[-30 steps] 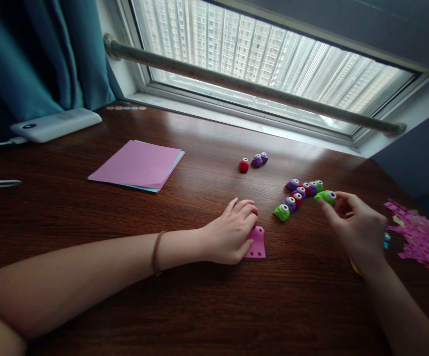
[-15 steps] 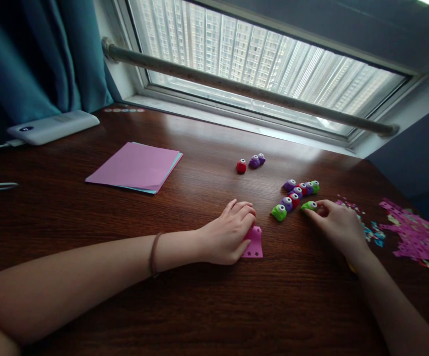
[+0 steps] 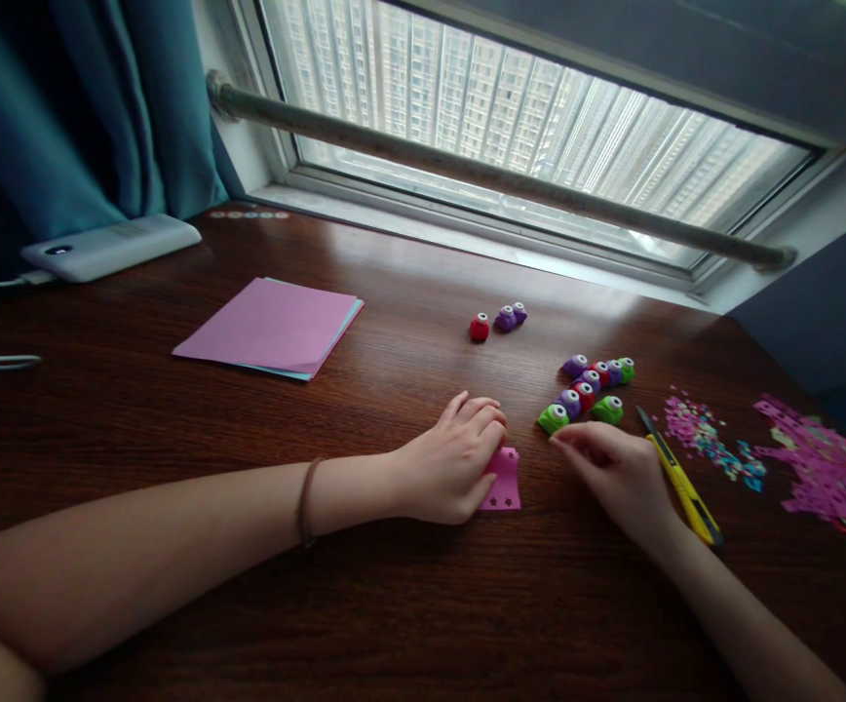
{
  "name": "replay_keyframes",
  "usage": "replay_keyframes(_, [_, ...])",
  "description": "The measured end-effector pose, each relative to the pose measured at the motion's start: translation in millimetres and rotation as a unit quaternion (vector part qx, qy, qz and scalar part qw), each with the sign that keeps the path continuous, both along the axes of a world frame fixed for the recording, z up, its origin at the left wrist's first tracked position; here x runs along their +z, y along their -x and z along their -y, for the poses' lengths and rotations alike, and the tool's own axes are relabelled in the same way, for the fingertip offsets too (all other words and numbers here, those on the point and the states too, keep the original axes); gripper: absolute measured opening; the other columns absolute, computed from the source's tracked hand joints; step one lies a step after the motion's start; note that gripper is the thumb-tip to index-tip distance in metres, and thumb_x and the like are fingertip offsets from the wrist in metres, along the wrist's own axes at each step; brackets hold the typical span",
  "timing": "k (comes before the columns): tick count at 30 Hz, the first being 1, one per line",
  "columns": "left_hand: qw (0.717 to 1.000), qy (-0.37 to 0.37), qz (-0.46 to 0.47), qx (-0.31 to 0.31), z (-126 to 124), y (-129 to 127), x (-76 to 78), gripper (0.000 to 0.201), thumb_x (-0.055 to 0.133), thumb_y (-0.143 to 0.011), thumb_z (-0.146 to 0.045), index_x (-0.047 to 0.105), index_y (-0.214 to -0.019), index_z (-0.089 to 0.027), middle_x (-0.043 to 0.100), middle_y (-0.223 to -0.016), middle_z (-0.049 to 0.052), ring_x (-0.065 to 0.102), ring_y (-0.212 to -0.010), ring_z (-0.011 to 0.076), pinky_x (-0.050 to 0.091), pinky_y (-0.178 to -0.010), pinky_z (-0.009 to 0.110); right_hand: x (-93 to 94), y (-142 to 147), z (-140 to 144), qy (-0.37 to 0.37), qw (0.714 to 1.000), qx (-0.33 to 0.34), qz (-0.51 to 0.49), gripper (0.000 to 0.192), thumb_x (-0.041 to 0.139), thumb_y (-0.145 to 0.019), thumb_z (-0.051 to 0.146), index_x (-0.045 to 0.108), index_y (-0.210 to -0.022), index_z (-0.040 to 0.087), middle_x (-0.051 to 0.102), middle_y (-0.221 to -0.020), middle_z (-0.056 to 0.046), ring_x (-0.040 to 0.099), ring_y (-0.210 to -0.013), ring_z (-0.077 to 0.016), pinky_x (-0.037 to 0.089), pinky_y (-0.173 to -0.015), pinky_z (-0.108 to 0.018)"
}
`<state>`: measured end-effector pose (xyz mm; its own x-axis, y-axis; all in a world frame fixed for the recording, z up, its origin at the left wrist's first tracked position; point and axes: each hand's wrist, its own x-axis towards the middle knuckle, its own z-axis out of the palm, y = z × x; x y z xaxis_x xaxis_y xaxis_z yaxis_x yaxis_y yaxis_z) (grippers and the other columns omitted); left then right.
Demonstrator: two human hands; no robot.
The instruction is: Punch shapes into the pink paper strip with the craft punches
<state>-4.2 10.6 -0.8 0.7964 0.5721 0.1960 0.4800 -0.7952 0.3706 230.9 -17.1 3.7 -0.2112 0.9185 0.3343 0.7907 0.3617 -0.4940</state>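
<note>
My left hand (image 3: 452, 463) lies on a small pink paper piece (image 3: 505, 487), fingers curled over it and thumb pressed against it. Small star-shaped holes show along the paper's edges. My right hand (image 3: 624, 473) is closed, thumb and forefinger tips together, with nothing visible in them. Those fingertips are just below the near-left green craft punch (image 3: 553, 419); whether they touch it I cannot tell. Behind the hand sits another green craft punch (image 3: 608, 409). Purple, red and green punches, such as the purple one (image 3: 574, 366), stand close together in two rows.
A yellow box cutter (image 3: 686, 492) lies right of my right hand, blade out. Beyond it are confetti (image 3: 708, 434) and pink paper scraps (image 3: 825, 468). Farther back stand a red punch (image 3: 480, 329) and purple punches (image 3: 506, 319). Square paper sheets (image 3: 269, 327) and a white power bank (image 3: 116, 249) lie left.
My right hand has let go of the right-hand green punch and moved left toward the near-left one. The box cutter is now uncovered. My left hand stays on the paper.
</note>
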Motion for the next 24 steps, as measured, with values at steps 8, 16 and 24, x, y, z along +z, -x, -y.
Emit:
replay_keyframes(8, [1.000, 0.000, -0.014, 0.023, 1, 0, 0.5, 0.034, 0.047, -0.074, -0.028, 0.047, -0.104, -0.012, 0.046, -0.118, 0.014, 0.031, -0.124, 0.0292, 0.018, -0.108, 0.052, -20.5, 20, 4, 0.113, 0.992, 0.025, -0.038, 0.014, 0.063, -0.078, 0.033, 0.068, -0.090, 0.027, 0.068, -0.079, 0.003, 0.059, -0.065, -0.0132, 0.043, -0.062, -0.025])
replay_keyframes(16, [0.999, -0.002, -0.015, 0.029, 2, -1, 1.0, 0.035, 0.046, -0.075, -0.029, 0.048, -0.105, -0.012, 0.046, -0.118, 0.014, 0.031, -0.124, 0.0290, 0.017, -0.109, 0.052, -10.7, 24, 0, 0.183, 0.981, 0.051, -0.034, 0.009, 0.060, -0.080, 0.030, 0.066, -0.075, 0.024, 0.062, -0.063, 0.006, 0.052, -0.056, -0.0105, 0.037, -0.055, -0.023])
replay_keyframes(24, [1.000, 0.000, -0.012, 0.020, 1, -1, 0.2, 0.036, 0.046, -0.075, -0.028, 0.047, -0.107, -0.012, 0.045, -0.119, 0.014, 0.030, -0.124, 0.0285, 0.016, -0.109, 0.052, -8.0, 21, 4, 0.169, 0.984, 0.052, -0.019, 0.011, 0.057, -0.081, 0.029, 0.063, -0.076, 0.021, 0.057, -0.059, 0.004, 0.048, -0.053, -0.0108, 0.035, -0.054, -0.024])
